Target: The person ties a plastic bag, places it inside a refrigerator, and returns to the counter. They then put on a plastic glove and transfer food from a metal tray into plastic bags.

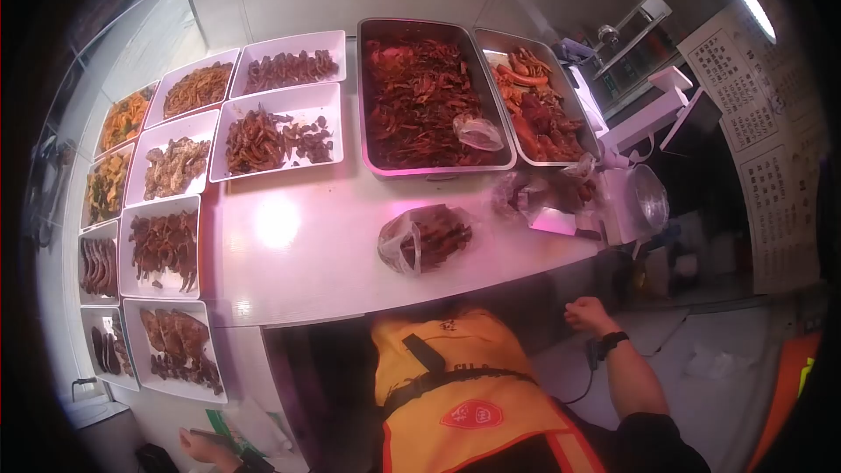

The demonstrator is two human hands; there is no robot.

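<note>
At the lower left edge, my left hand (pixel 200 447) is closed round a dark flat object (pixel 213 434), beside a green and white packet (pixel 229 431). My right hand (pixel 591 315) is held off the table's front edge on the right, its fingers curled in with nothing visible in them; a black band is on the wrist. A clear bag of reddish-brown food pieces (pixel 427 239) lies on the white table (pixel 307 271). Another filled bag (pixel 526 193) lies further right, near a cleaver (pixel 554 222). Neither hand touches the bags.
White trays of cooked food (pixel 164 245) line the left side. Two metal trays (pixel 438 96) (pixel 539 105) stand at the back. A white scale-like device (pixel 653 105) and a roll of clear bags (pixel 648 197) are at the right, near a printed sheet (pixel 745 105).
</note>
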